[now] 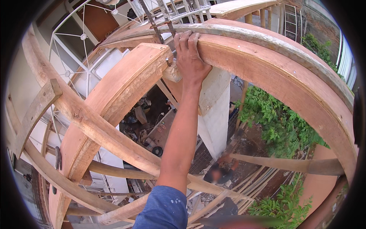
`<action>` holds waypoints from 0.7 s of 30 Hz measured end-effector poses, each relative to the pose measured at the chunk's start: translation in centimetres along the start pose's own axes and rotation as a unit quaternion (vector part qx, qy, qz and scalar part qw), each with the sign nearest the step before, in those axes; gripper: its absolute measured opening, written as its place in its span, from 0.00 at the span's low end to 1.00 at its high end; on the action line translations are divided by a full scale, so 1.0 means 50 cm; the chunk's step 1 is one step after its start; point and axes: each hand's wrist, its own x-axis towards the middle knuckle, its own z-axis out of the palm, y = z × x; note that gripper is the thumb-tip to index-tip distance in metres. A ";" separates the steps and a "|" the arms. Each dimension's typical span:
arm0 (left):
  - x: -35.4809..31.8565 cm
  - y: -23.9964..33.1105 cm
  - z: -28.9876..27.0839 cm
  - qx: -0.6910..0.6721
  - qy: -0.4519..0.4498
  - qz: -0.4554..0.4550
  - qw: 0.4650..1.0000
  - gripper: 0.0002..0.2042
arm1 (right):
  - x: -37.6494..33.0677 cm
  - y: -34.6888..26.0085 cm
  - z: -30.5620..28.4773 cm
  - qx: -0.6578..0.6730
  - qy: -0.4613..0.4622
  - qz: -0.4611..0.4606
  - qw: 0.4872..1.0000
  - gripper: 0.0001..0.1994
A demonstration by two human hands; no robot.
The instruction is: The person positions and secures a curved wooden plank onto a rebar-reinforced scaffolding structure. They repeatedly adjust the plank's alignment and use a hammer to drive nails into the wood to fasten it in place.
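My left hand (pixel 190 57) reaches up from the lower edge, its blue sleeve at the bottom. Its fingers are closed over the top edge of a wooden formwork beam (pixel 267 61), beside a gap in the boards. The thumb is mostly hidden against the wood. Left of the hand ends another boxed timber beam (pixel 118 82), with a nail (pixel 167 61) standing out near its end. Directly below the hand is a pale concrete column (pixel 215 110). My right hand is not in view.
Long timber poles (pixel 114 133) cross at the lower left. Steel rebar (pixel 164 15) rises behind the hand. Far below, another person (pixel 219 173) stands with raised arms near bamboo poles (pixel 255 187). Green shrubs (pixel 274 118) grow at right; a white metal frame (pixel 87 72) stands left.
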 end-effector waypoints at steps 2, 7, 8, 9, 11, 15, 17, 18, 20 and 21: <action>0.001 0.004 -0.004 -0.019 -0.009 -0.013 1.000 0.39 | -0.030 -0.025 -0.011 0.003 0.006 0.030 1.000 0.23; 0.004 0.007 -0.015 -0.009 -0.058 -0.027 0.998 0.38 | -0.086 -0.093 -0.035 0.016 0.018 0.096 0.995 0.24; 0.004 0.006 -0.015 -0.012 -0.063 -0.022 0.998 0.39 | -0.099 -0.108 -0.047 0.023 0.028 0.109 0.993 0.24; 0.005 0.004 -0.015 -0.016 -0.070 -0.019 0.997 0.40 | -0.102 -0.124 -0.045 0.025 0.023 0.119 0.992 0.24; 0.005 0.001 -0.015 -0.008 -0.093 -0.021 0.995 0.41 | -0.117 -0.158 -0.064 0.026 0.035 0.138 0.989 0.24; 0.011 -0.008 -0.017 -0.019 -0.103 -0.004 0.994 0.43 | -0.133 -0.222 -0.075 0.045 0.040 0.173 0.983 0.25; 0.013 -0.011 -0.018 -0.028 -0.098 0.016 0.995 0.43 | -0.142 -0.253 -0.084 0.046 0.039 0.183 0.981 0.25; 0.014 -0.013 -0.018 -0.009 -0.101 0.025 0.995 0.42 | -0.147 -0.268 -0.088 0.047 0.041 0.188 0.980 0.26; 0.016 -0.019 -0.016 0.004 -0.103 0.054 0.993 0.40 | -0.155 -0.294 -0.095 0.051 0.048 0.194 0.978 0.26; 0.017 -0.021 -0.013 0.007 -0.094 0.079 0.992 0.39 | -0.160 -0.306 -0.098 0.054 0.053 0.198 0.977 0.26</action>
